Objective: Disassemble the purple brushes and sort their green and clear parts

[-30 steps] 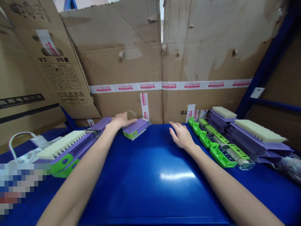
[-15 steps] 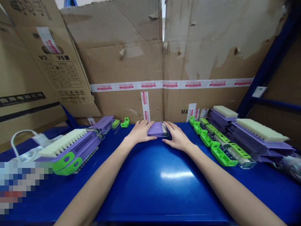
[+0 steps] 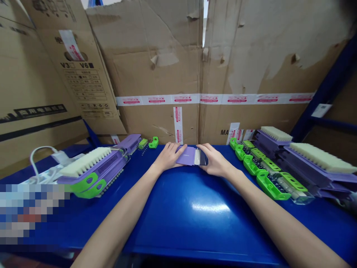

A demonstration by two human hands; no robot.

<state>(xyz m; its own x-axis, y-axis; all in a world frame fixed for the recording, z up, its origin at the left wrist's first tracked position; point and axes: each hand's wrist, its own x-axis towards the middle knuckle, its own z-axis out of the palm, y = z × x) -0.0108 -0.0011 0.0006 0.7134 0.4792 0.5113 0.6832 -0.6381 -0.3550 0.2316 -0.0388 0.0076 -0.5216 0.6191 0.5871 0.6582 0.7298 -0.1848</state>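
Near the far edge of the table, my left hand point(image 3: 167, 157) is closed on the left part of a purple plastic housing point(image 3: 186, 155), thumb across its top. My right hand point(image 3: 215, 160) grips a clear plastic cover point(image 3: 205, 159) at the housing's right end, fingers behind and thumb in front. A pale block point(image 3: 197, 156) shows between the purple part and the cover. The housing appears slightly tilted, and whether it touches the table cannot be made out. My fingers hide its back side.
On the left are purple housings with a cream brush point(image 3: 86, 162), green caps point(image 3: 86, 186) and a white cable point(image 3: 35, 158). Rows of green brackets point(image 3: 269, 186), springs and more brush-topped purple housings point(image 3: 320, 158) stand right. Cardboard point(image 3: 156, 123) walls the back of the blue table point(image 3: 178, 223).
The clear cover has shifted right, away from the purple housing, with my right hand on it. The pale block shows more plainly. The whole view has swung slightly left.
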